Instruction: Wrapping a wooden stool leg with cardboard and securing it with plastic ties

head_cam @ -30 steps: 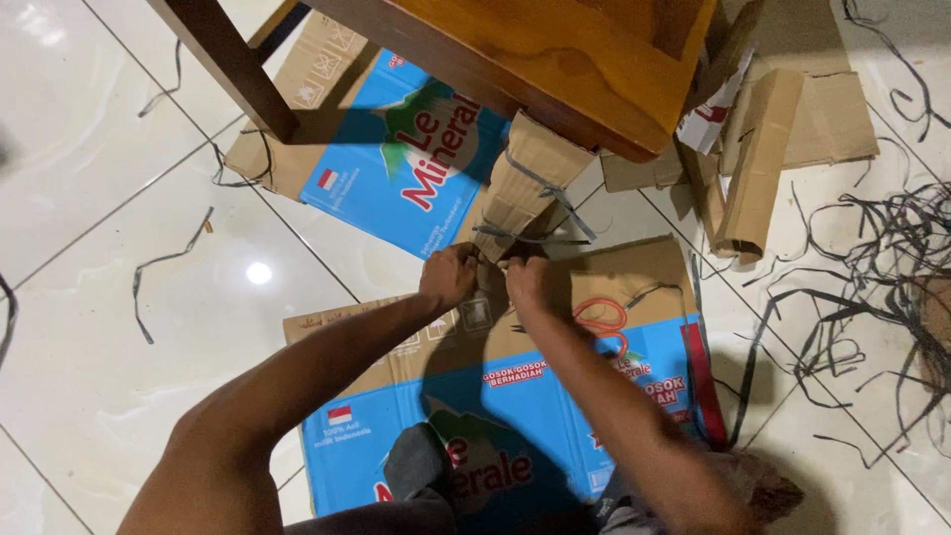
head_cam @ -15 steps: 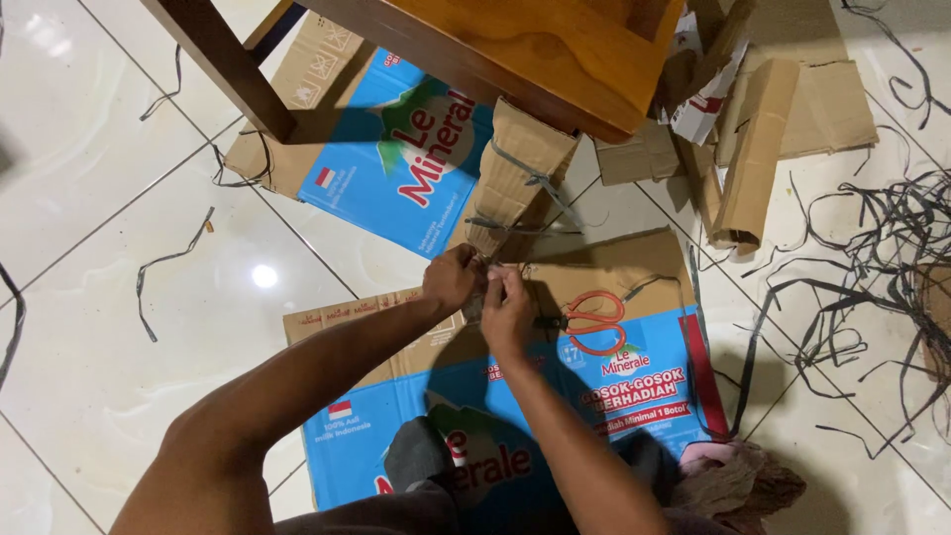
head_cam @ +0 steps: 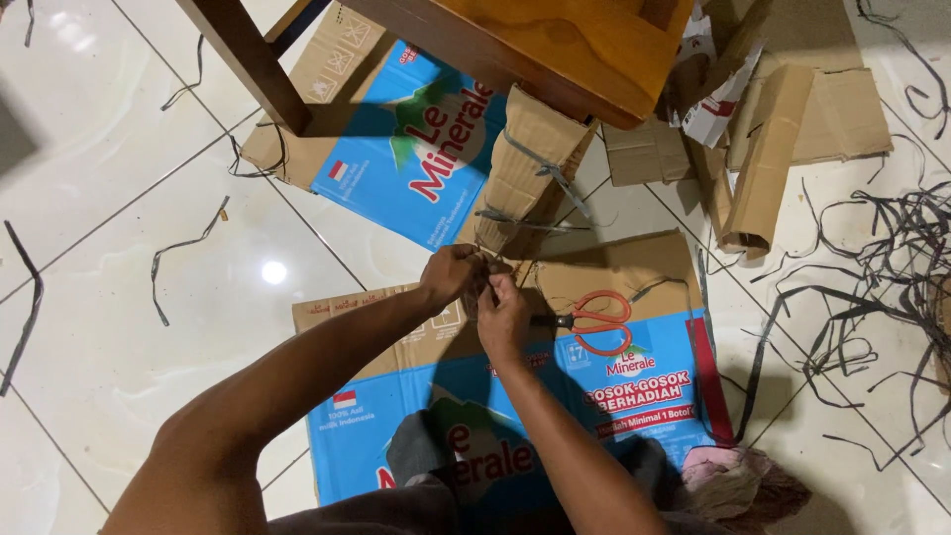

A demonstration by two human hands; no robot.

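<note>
A wooden table leg wrapped in brown cardboard slants down to the floor, bound by two grey straps. My left hand and my right hand meet at the wrap's lower end, fingers pinched together on a thin dark strap there. What exactly lies between the fingers is hidden. Orange-handled scissors lie just right of my right hand on a flattened blue and brown carton.
The wooden table top overhangs at the top, with a dark leg at the left. A second flat carton lies under it. Cardboard scraps and a tangle of black straps cover the white tiles at the right.
My right hand moved left from beside the left hand to just below it, uncovering the scissors. Both hands stay at the wrap's lower end.
</note>
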